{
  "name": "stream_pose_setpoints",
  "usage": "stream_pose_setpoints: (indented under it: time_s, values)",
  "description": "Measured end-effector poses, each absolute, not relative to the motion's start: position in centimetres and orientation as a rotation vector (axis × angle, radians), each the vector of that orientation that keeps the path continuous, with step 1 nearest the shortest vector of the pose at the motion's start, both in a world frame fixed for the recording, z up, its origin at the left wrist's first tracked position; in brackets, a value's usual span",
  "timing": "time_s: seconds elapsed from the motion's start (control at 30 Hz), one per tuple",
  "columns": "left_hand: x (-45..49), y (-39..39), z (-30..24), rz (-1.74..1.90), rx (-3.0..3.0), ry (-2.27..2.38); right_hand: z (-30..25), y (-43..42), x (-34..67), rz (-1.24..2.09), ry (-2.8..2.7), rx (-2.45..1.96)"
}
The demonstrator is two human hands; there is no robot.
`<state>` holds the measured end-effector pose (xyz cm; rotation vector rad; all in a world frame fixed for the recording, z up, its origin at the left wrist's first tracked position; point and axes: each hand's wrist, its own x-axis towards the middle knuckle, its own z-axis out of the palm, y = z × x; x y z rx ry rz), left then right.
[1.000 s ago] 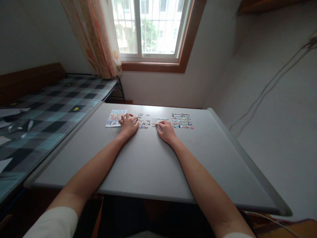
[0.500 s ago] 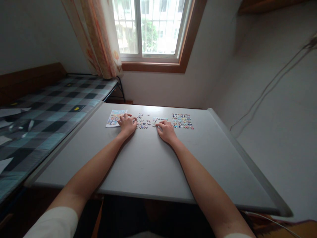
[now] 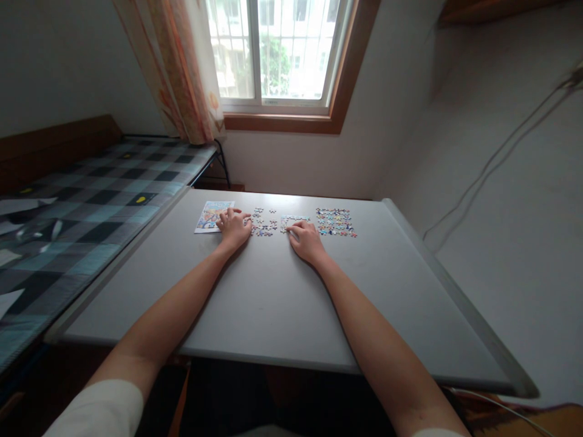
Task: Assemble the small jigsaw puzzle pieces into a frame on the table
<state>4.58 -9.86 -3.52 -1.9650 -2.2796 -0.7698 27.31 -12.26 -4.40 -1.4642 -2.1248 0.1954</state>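
My left hand (image 3: pixel 234 228) rests with spread fingers over the right edge of a printed picture sheet (image 3: pixel 207 220). Its fingertips reach the loose jigsaw pieces (image 3: pixel 265 230) beside the sheet. My right hand (image 3: pixel 307 241) lies palm down, fingers bent and drawn together, their tips at the lower left of a partly joined jigsaw (image 3: pixel 296 218). Part of that jigsaw is hidden under the hand, and anything between the fingertips is too small to make out. To the right of this hand, a dense group of jigsaw pieces (image 3: pixel 336 222) is spread out.
Both forearms lie across the grey table (image 3: pixel 273 303). A bed with a checked cover (image 3: pixel 136 182) stands along the left side, papers on it. Beyond the table are a window (image 3: pixel 282 54) and a curtain (image 3: pixel 182 73). A cable (image 3: pixel 492 158) hangs by the right wall.
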Motion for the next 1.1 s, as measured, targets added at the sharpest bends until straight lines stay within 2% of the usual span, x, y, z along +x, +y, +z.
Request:
stream_pose_setpoints:
  time_s: [0.9,1.1]
  values:
    - [4.9,-10.2,-3.1,-0.807,-1.949,-2.262,-4.2,-12.3,27.3,0.204,-2.145,-1.487]
    - [5.6,-10.7,-2.6,-0.783,-2.257,-2.067,-4.1,-12.3,27.3,0.200,-2.146,-1.487]
